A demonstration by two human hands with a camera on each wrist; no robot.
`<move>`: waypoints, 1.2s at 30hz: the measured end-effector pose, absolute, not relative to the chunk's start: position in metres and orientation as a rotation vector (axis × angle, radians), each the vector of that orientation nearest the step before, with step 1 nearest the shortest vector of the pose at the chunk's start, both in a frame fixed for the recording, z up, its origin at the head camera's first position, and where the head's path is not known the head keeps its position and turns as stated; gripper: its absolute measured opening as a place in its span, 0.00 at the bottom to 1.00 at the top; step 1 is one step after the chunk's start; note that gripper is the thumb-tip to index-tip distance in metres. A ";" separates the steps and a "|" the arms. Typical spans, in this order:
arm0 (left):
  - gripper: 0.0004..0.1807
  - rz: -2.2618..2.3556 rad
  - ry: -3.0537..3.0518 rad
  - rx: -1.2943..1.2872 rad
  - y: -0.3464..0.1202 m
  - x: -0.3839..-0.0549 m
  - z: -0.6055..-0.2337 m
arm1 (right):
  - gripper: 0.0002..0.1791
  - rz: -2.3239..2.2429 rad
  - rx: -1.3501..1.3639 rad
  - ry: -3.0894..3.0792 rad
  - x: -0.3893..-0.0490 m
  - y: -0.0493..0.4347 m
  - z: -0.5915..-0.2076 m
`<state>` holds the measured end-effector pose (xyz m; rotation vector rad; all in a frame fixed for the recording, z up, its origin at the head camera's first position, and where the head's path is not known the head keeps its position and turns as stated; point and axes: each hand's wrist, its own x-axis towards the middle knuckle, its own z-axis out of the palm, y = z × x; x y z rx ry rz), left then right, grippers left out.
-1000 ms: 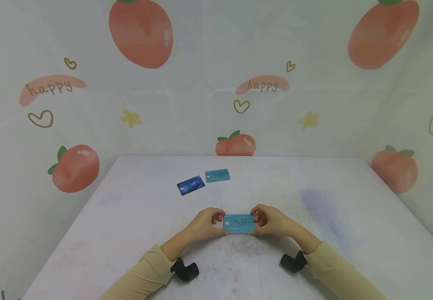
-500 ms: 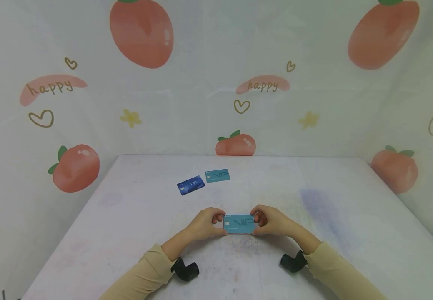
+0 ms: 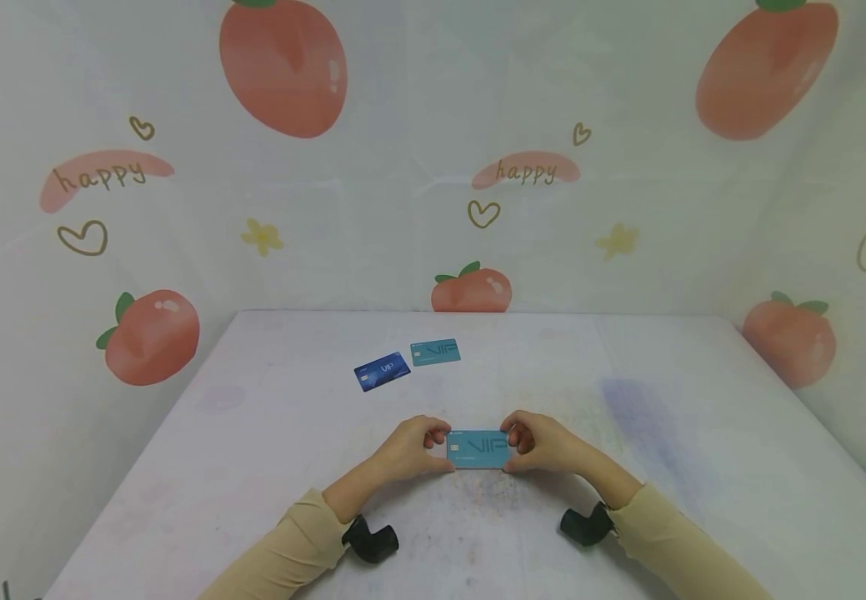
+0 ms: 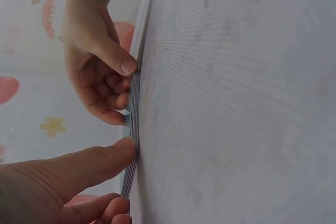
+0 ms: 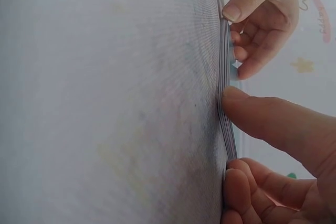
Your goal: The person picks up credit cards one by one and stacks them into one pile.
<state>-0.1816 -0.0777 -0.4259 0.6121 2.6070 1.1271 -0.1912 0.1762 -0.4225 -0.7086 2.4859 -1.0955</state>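
A neat stack of cards, the top one teal with VIP printed on it, lies flat at the middle front of the table. Its layered edge shows several cards squared up together. My left hand pinches the stack's left end between thumb and fingers. At the right end, my right hand grips it the same way. In the right wrist view both thumbs press the near long edge, and the stack sits on or very close to the tabletop; the faces of the lower cards are hidden.
Farther back lie a dark blue VIP card, turned at a slant, and a teal VIP card beside it. Black wrist mounts hang under both forearms. A printed white cloth backdrop rises behind the pale table.
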 end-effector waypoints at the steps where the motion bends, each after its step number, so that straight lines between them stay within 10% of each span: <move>1: 0.28 1.127 2.609 0.614 -0.078 -0.182 -0.426 | 0.25 -1.093 -0.707 2.488 -0.191 0.176 -0.422; 36: 0.30 1.220 2.608 0.562 -0.095 -0.187 -0.409 | 0.26 -1.071 -0.697 2.511 -0.195 0.175 -0.414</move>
